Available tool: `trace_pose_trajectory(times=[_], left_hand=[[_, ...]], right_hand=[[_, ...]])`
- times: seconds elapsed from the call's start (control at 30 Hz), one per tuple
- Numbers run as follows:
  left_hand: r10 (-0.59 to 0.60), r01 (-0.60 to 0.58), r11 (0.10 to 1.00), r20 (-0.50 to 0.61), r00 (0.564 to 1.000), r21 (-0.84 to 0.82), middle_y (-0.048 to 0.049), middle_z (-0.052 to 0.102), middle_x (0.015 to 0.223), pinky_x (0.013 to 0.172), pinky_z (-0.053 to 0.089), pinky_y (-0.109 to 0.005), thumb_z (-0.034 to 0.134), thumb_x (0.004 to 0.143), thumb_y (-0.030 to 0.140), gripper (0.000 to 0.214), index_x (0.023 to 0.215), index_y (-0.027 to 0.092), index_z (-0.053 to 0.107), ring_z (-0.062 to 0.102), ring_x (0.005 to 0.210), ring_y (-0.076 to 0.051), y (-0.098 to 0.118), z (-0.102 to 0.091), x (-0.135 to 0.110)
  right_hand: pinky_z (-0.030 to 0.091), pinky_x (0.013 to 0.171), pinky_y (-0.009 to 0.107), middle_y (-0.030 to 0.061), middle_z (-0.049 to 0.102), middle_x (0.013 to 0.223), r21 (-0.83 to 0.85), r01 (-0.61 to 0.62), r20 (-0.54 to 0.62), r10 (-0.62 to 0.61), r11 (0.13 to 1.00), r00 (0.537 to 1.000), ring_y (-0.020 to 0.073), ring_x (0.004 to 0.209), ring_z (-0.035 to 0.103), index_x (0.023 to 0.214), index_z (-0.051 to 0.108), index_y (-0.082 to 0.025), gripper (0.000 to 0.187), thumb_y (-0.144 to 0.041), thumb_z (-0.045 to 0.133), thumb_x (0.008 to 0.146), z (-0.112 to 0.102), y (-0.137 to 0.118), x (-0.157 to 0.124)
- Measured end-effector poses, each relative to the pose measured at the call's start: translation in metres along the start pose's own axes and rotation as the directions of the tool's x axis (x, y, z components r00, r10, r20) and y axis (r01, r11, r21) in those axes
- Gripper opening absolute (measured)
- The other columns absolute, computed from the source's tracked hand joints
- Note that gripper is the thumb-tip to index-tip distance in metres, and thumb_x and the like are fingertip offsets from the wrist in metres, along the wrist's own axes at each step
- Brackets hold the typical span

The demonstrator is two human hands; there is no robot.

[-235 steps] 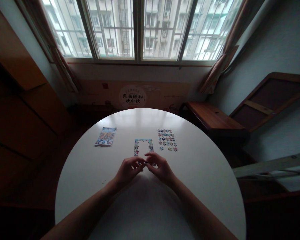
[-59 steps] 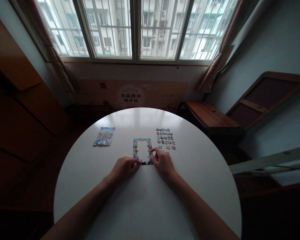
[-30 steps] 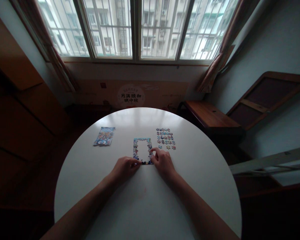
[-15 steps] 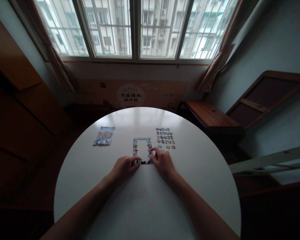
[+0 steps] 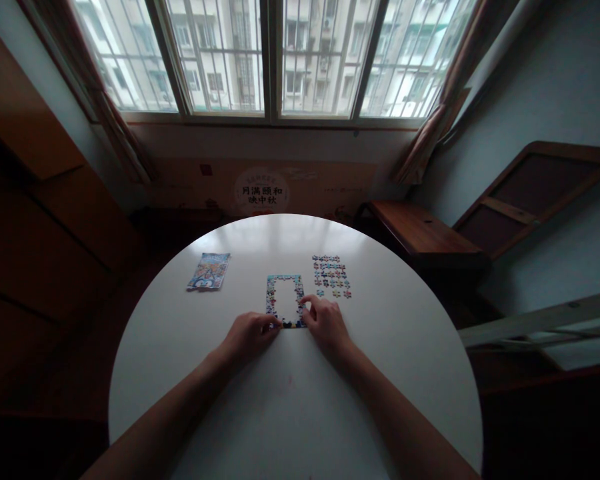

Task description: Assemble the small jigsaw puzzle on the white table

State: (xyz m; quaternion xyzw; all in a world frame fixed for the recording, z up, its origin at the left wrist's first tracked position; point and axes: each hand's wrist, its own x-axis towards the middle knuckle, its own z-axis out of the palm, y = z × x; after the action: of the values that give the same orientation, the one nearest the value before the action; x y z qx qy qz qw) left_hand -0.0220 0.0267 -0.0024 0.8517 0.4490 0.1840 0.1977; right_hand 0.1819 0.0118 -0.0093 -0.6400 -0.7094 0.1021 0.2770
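A jigsaw puzzle border (image 5: 269,293), joined into an upright rectangle with a bare middle, lies flat on the white table. My left hand (image 5: 253,331) is at its lower left corner, thumb and fingers closed together on the edge pieces. On the right side, my right hand (image 5: 326,321) has its bent index finger and thumb against the lower right edge of the border. The exact contact under both sets of fingertips is partly hidden. Several loose puzzle pieces (image 5: 331,274) lie in rows beyond my right hand.
A picture packet (image 5: 209,272) lies at the left of the round white table (image 5: 290,413). Beyond the table's right edge stands a wooden bench (image 5: 425,230). Barred windows are at the back, and a wooden cabinet (image 5: 45,220) is on the left.
My left fingertips have drawn down slightly, from over the lower left pieces to the bottom edge of the border. My right hand stays nearly still.
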Motion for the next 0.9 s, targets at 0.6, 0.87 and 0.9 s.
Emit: trace_pose_trajectory(times=[0.6, 0.87, 0.9], left_hand=[[-0.006, 0.006, 1.0, 0.005, 1.0, -0.02, -0.0007, 0.066, 0.063, 0.053, 0.032, -0.018, 0.054, 0.082, 0.027, 0.021, 0.087, 0.022, 0.073, 0.052, 0.053, -0.009, 0.0014, -0.001, -0.0003], [0.0, 0.0, 1.0, 0.012, 1.0, -0.014, -0.0003, 0.064, 0.061, 0.052, 0.031, -0.018, 0.054, 0.082, 0.027, 0.02, 0.087, 0.022, 0.073, 0.051, 0.052, -0.009, 0.0016, -0.0013, -0.0001], [0.0, 0.001, 1.0, 0.012, 1.0, -0.012, -0.0002, 0.064, 0.061, 0.052, 0.031, -0.018, 0.053, 0.082, 0.027, 0.021, 0.087, 0.022, 0.073, 0.051, 0.052, -0.009, 0.0015, -0.0011, -0.0001]], right_hand=[[0.03, 0.074, 0.027, -0.0014, 0.059, 0.065, -0.002, -0.001, 0.006, 0.001, 1.0, 1.0, 0.015, 0.068, 0.052, 0.097, 0.062, -0.022, 0.019, -0.02, 0.053, 0.081, -0.0009, -0.0001, 0.0003], [0.03, 0.074, 0.027, -0.0016, 0.059, 0.065, 0.004, 0.005, -0.004, -0.005, 1.0, 1.0, 0.0152, 0.07, 0.053, 0.097, 0.062, -0.022, 0.019, -0.02, 0.053, 0.08, 0.0, 0.0004, -0.0002], [0.03, 0.074, 0.027, -0.0016, 0.059, 0.065, 0.004, 0.004, -0.005, -0.004, 1.0, 1.0, 0.0152, 0.07, 0.053, 0.097, 0.062, -0.022, 0.019, -0.02, 0.053, 0.08, -0.0001, 0.0003, -0.0002]])
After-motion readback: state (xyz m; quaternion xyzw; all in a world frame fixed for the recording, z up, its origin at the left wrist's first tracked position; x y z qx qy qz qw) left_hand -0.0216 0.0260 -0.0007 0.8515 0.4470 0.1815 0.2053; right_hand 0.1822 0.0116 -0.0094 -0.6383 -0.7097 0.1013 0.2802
